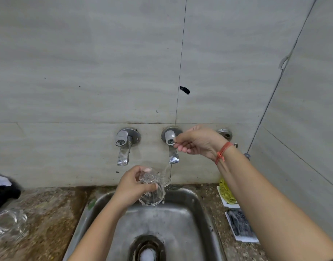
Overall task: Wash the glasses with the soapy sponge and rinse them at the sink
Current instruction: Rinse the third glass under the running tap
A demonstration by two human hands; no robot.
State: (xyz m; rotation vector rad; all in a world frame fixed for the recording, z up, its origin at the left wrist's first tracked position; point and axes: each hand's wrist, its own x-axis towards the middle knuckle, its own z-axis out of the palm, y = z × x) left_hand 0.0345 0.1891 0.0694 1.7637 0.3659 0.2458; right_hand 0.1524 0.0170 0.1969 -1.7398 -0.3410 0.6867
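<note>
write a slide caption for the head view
Rinsing a glass: left hand holds it under the running tap, right hand pinches the lever.

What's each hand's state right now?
Left hand: closed, holding the glass over the sink.
Right hand: closed, pinching the tap handle.

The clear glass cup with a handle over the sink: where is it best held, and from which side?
Probably its looped glass handle, from the right. The clear glass cup lies tilted, and the left hand wraps its body from the left, so the handle on the right is the free part. The right hand pinches the metal tap lever.
</note>
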